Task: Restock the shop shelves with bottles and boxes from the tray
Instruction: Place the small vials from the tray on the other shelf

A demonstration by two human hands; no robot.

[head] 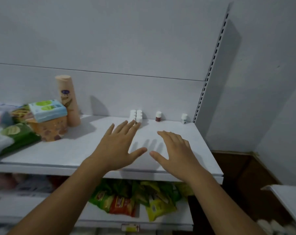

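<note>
Hands empty, fingers spread — left hand (117, 146) by white bottles (136, 116), right hand (174, 150) alongside.

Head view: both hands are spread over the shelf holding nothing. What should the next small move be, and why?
Probably lower the right hand toward the blurred white caps at lower right to fetch another bottle. Both it and the left hand are empty, and the shelf has bare room beside the white-capped bottles at its back.
</note>
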